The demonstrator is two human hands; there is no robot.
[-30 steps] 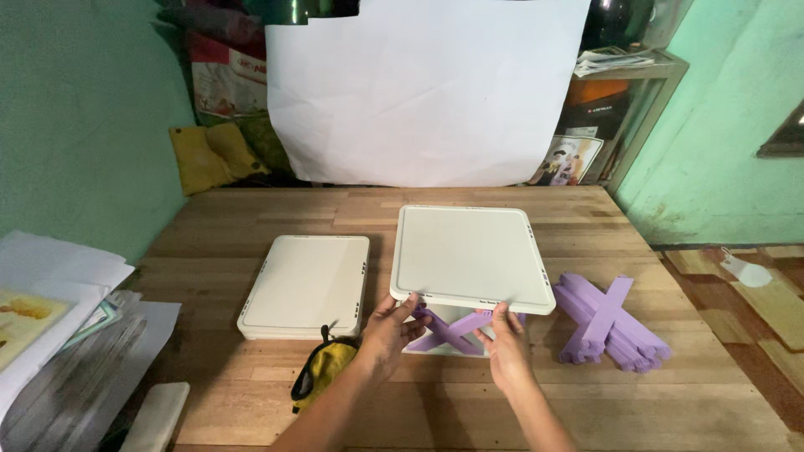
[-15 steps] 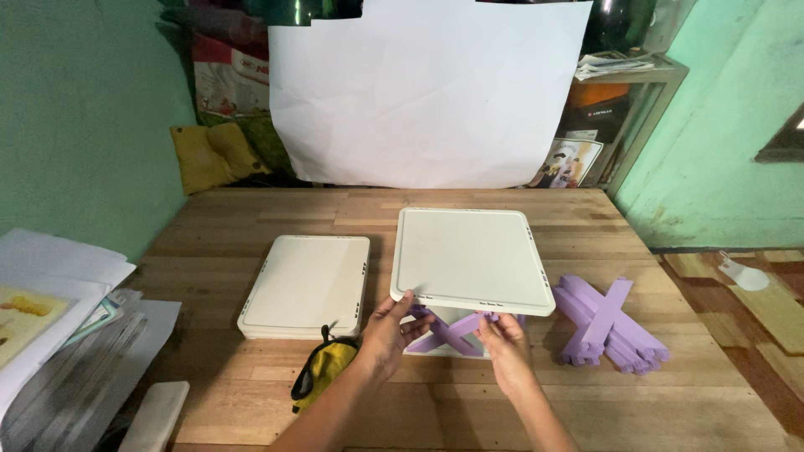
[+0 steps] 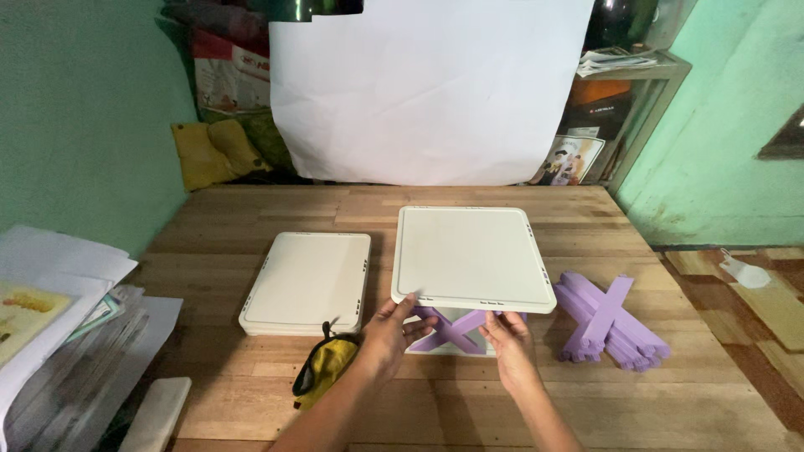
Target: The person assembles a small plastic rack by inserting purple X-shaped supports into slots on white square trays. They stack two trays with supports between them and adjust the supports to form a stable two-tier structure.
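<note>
A red and white printed bag (image 3: pixel 230 71) stands at the back left, behind the tabletop (image 3: pixel 251 393), partly hidden by the white backdrop sheet (image 3: pixel 431 88). On the shelf unit (image 3: pixel 662 92) at the back right, a dark box with a small pale label (image 3: pixel 605 109) sits above a printed picture card (image 3: pixel 574 159) in white, black and orange. At the far left edge, a yellow printed sheet (image 3: pixel 25 314) lies on a paper stack (image 3: pixel 59 259).

Probably a home workroom rather than a shop: a wooden table (image 3: pixel 519 402) against green painted walls (image 3: pixel 75 125), a white paper sheet (image 3: pixel 431 88) hung as backdrop, cluttered shelves (image 3: pixel 624 109) and loose paper stacks (image 3: pixel 59 335)
</note>
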